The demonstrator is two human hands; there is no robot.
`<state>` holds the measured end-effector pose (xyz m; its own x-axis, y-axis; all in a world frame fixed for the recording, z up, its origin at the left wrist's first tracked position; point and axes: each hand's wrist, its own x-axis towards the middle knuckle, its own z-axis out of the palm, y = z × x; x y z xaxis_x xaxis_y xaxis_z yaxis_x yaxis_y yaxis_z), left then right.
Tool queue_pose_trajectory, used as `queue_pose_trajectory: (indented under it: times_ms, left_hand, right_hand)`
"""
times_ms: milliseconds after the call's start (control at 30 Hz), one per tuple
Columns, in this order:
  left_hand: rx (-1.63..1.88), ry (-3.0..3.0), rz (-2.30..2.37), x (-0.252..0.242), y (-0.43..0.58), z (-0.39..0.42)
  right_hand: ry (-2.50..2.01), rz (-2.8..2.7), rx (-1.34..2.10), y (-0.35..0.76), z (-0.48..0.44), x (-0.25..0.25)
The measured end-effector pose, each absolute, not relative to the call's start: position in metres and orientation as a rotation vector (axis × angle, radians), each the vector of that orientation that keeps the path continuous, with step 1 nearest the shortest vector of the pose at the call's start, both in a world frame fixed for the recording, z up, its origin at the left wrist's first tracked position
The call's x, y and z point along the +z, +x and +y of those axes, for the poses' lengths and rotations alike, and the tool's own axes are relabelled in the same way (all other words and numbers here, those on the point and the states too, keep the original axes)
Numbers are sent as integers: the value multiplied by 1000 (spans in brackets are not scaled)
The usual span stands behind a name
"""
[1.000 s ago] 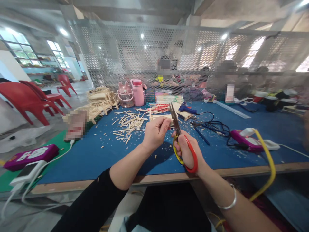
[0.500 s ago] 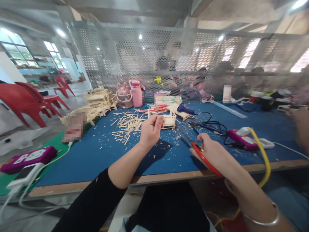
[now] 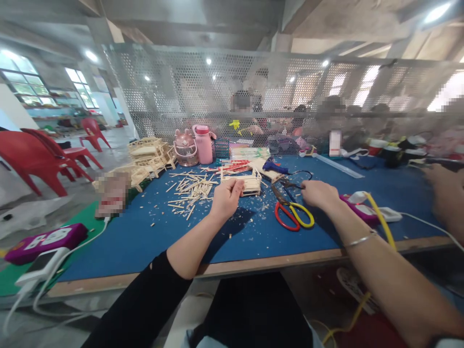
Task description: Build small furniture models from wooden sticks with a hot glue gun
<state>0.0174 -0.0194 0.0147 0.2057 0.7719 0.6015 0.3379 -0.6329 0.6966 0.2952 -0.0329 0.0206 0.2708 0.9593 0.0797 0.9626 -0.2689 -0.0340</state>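
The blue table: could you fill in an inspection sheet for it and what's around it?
Surface: blue tabletop, littered with wood chips.
Job's things: small wooden model; scissors lying flat; heap of loose sticks.
Clutter: glue gun and pink bottle toward the back.
Hands: left hand curled at the model, grip hidden; right hand beyond the scissors, hold unclear.
Cables: yellow cable runs toward the front edge.
Surroundings: red chairs leftward; perforated screen behind.
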Motion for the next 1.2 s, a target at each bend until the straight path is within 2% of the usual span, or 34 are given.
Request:
queue_pose_trajectory:
  times_ms: [67, 267, 367, 633, 800, 1000, 1100, 1200]
  left_hand:
    - [1411, 2061, 1021, 14, 17, -20]
    - [1399, 2073, 1011, 14, 19, -20]
    - [1370, 2093, 1018, 15, 19, -21]
    - [1318, 2198, 1055, 16, 18, -21]
    - [1300, 2188, 1047, 15, 19, -21]
    - [1389, 2065, 1054, 13, 16, -12]
    - [1476, 2006, 1112, 16, 8, -5]
    - [1571, 1936, 1187, 20, 1, 0]
  right_hand:
    - [-2576, -1785, -85, 313, -22, 9]
    - [-2587, -1760, -68, 336, -4, -10]
    - [-2508, -1745, -100, 336, -10, -3]
    - [-2322, -1747, -455, 343, -35, 39]
    - [-2297, -1909, -318, 363, -32, 44]
    - [-2321, -2007, -30, 352, -24, 8]
    - [-2373, -2073, -43, 338, -25, 0]
    - [-2326, -1981, -204, 318, -34, 12]
